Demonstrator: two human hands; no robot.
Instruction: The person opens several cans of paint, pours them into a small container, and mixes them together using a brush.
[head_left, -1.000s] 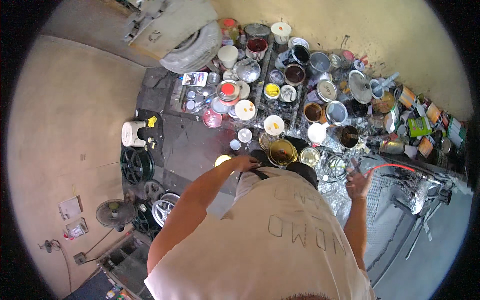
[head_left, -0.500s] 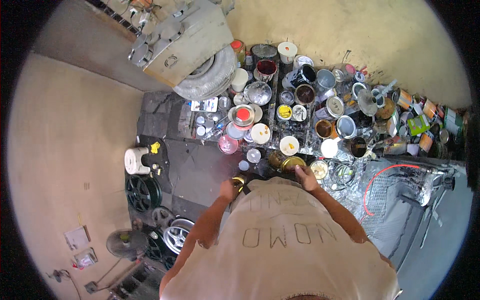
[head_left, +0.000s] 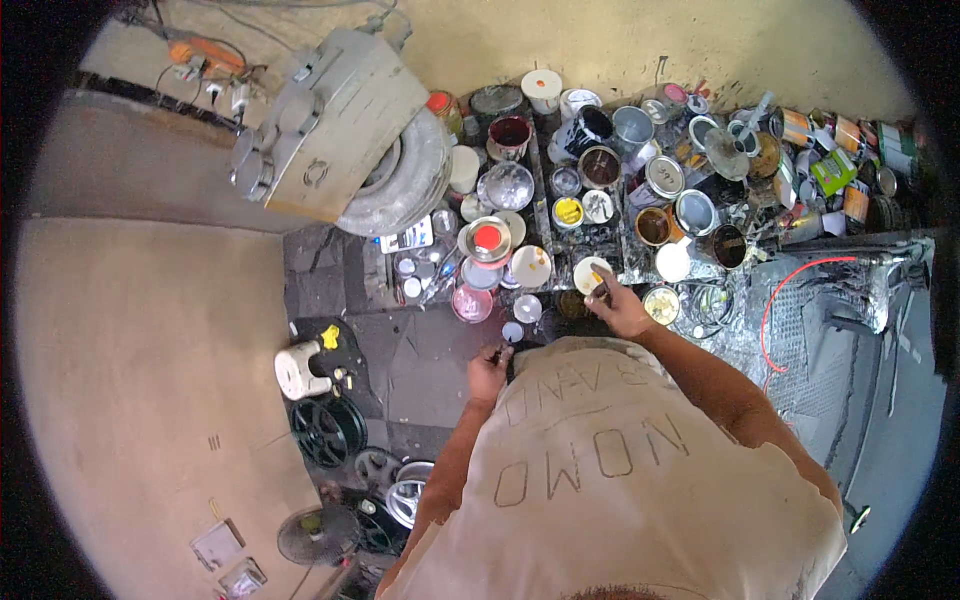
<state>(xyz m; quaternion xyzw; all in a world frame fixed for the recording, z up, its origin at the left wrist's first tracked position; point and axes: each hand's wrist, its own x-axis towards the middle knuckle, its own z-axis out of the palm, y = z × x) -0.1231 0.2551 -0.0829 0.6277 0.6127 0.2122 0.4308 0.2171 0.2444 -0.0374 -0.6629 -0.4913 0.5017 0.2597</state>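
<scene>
Lid (head_left: 583, 279), white and smeared, by one right hand (head_left: 622, 308)

Thumb and fingers stand apart over the lid's near right edge; whether they touch it, I cannot tell. One left hand (head_left: 488, 373), left of the lid, has curled fingers, grip unclear, beside two small round containers (head_left: 527, 308). Beyond the lid stands one yellow paint pot (head_left: 568, 212).

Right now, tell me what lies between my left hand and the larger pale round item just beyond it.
In the head view, a smaller pale round item lies between your left hand and the larger pale round item.
</scene>
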